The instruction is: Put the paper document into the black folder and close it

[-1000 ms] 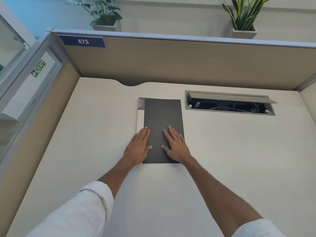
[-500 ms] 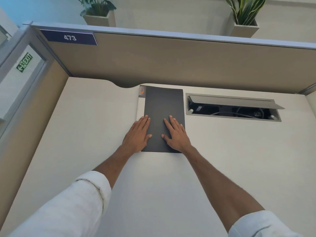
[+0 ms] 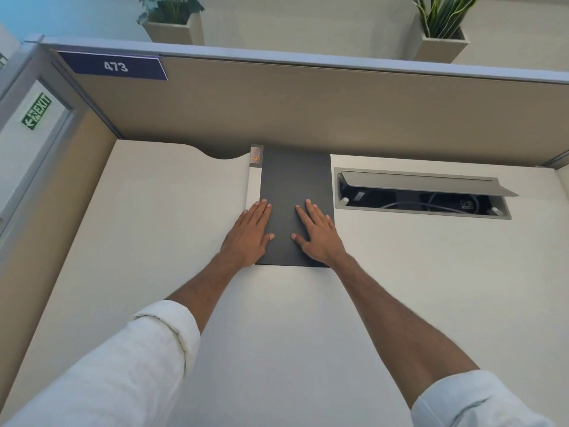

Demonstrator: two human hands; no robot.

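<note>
The surface (image 3: 154, 241) carries the black folder (image 3: 295, 180) against its far edge, long axis running from that edge toward the person. The folder looks shut, and a white strip of the paper document (image 3: 254, 183) sticks out along its left side. The left hand (image 3: 249, 235) lies flat and open on the folder's near left corner, nearest that strip. The right hand (image 3: 318, 234) lies flat and open on the near right corner, gripping nothing.

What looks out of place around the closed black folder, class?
A white strip of the paper document sticks out along the left edge of the black folder, so the cover does not fully hide it.
</note>
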